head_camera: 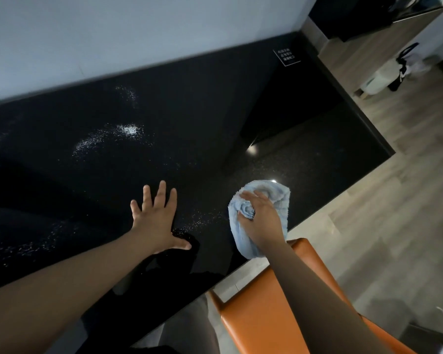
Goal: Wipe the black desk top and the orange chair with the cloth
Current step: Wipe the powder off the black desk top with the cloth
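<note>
A pale grey wall (113,34) runs along the far side of the glossy black speckled desk top (62,162), which fills the left and middle of the view. Bright glints of light (129,129) sit on its surface left of centre.

The left hand (155,221) lies palm down on the desk top near the front edge, with its fingers straight and spread wide and the thumb stretched out to the right. It holds nothing. Its bare forearm reaches in from the lower left corner.

Just to the right, the light blue fluffy terry cloth (276,198) is bunched on the desk top, close to the front edge and apart from the left hand. The right hand (260,221) presses down on it from above, fingers curled into the folds so that it grips the cloth. Cloth shows beyond the fingertips and on both sides of the wrist.

Below the right forearm, the smooth orange upholstered chair (253,315) stands just in front of the desk edge, its back near the cloth.

At the far right corner of the desk lies a small black sign with white lettering (287,56), too small to read. Further right is a pale wood-look floor (394,187), where a white container (374,83) stands beside a black bag (400,70).
</note>
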### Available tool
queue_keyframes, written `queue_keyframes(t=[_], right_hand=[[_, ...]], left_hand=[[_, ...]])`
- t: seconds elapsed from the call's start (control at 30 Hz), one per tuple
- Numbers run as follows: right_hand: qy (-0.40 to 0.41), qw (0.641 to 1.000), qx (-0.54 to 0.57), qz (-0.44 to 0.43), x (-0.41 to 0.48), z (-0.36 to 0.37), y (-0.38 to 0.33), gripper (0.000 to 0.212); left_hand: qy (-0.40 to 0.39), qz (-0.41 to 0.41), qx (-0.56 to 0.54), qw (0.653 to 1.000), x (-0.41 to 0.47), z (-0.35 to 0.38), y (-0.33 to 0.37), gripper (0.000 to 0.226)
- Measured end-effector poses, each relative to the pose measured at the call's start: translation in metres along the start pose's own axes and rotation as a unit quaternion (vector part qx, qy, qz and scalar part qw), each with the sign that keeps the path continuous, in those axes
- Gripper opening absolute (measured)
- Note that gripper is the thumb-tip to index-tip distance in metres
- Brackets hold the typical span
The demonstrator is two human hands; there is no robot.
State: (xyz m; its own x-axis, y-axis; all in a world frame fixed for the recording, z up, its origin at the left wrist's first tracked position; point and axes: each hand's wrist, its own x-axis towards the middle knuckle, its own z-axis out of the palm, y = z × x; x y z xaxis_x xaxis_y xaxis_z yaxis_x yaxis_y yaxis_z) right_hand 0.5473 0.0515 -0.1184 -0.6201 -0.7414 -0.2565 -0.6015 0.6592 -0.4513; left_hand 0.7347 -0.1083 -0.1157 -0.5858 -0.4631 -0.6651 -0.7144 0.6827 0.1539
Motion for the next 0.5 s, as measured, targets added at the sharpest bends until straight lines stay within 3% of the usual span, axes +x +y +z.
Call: queue_keyframes(t=[0.5], right_hand=[[0.018, 0.998, 0.018, 0.058, -0.065, -0.002, 0.038, 0.048]], left_hand=[[-0.004, -0.015, 0.042, 0.999, -0.002, 0.011, 0.011, 0.145]])
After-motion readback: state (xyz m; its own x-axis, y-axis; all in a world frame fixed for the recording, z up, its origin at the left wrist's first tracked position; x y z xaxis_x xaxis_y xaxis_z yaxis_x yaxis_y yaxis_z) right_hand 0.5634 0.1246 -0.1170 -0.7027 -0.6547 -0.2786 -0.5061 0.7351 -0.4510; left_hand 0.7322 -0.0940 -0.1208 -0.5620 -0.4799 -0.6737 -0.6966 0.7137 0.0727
